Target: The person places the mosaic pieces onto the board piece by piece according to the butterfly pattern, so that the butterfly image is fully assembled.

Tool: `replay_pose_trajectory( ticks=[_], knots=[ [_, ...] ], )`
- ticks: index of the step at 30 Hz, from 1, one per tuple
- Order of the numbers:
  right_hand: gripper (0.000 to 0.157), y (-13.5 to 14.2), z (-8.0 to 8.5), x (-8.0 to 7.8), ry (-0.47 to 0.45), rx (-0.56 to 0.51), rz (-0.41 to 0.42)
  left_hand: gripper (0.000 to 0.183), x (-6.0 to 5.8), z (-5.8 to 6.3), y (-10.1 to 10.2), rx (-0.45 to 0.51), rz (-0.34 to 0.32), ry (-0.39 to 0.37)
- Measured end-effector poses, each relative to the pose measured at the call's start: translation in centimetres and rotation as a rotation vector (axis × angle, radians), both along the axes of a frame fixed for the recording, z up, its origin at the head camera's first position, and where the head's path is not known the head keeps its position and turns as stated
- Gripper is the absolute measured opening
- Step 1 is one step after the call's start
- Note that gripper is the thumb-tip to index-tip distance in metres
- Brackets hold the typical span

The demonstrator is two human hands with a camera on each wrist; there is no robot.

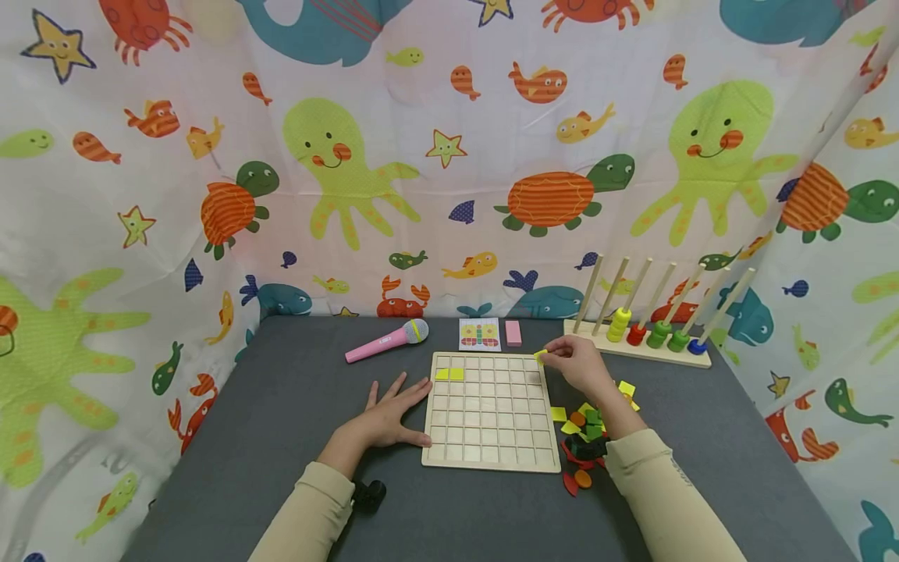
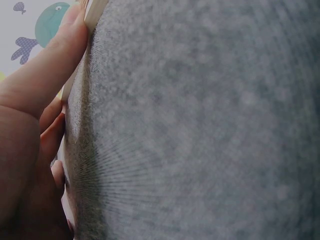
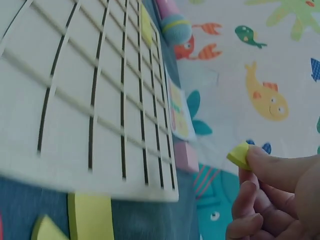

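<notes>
A pale wooden grid board (image 1: 481, 470) lies on the dark table, with two yellow square tiles (image 1: 456, 374) side by side in its second row at the left. My left hand (image 1: 386, 417) rests with spread fingers against the board's left edge; in the left wrist view the thumb (image 2: 65, 52) touches that edge. Over the board's far right corner, my right hand (image 1: 579, 364) pinches a small yellow piece (image 3: 240, 155) between thumb and fingertips. Seen from the right wrist, this piece is thick and wedge-like, raised above the board, its far part covered by the thumb.
Right of the board lie loose yellow, green, orange and red pieces (image 1: 583, 479), partly under my right forearm. Behind it are a butterfly pattern card (image 1: 480, 334), a pink block (image 1: 513, 333) and a pink microphone (image 1: 379, 345). A peg-and-ring counter (image 1: 635, 348) stands back right, before a printed curtain (image 1: 435, 218).
</notes>
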State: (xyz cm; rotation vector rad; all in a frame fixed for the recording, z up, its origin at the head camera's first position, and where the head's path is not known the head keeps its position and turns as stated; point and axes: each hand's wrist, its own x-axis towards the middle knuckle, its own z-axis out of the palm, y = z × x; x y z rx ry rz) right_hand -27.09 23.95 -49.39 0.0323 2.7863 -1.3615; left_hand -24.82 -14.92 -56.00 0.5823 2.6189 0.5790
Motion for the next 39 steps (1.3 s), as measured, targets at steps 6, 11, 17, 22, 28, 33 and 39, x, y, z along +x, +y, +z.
replay_pose_trajectory(
  ticks=[6,11,17,22,28,33,39],
  knots=[
    [0.02,-2.4,0.0,-0.6,-0.01,-0.052,0.031,0.115,-0.2,-0.3,0.1,-0.003,0.007,-0.005],
    [0.022,-4.9,-0.2,-1.1,-0.021,-0.065,0.067,0.115,-0.3,-0.3,0.1,-0.008,0.007,-0.005],
    [0.016,-8.2,-1.1,-2.2,-0.021,-0.073,0.1,0.115,-0.1,0.2,0.0,-0.001,0.006,0.0],
    [0.011,-10.0,-2.1,-2.8,-0.046,-0.06,0.082,0.115,-0.1,0.1,-0.1,0.013,-0.002,-0.001],
    [0.009,-11.1,-3.4,-3.4,-0.054,-0.077,0.081,0.115,-0.2,0.0,-0.1,-0.002,0.003,-0.004],
    [0.007,-11.6,-4.1,-3.7,-0.024,-0.036,0.092,0.114,-0.1,0.1,-0.1,0.001,0.0,-0.002],
    [0.005,-11.9,-4.1,-3.5,-0.002,0.07,0.116,0.113,0.2,0.6,0.0,0.019,-0.002,-0.005]
  ],
)
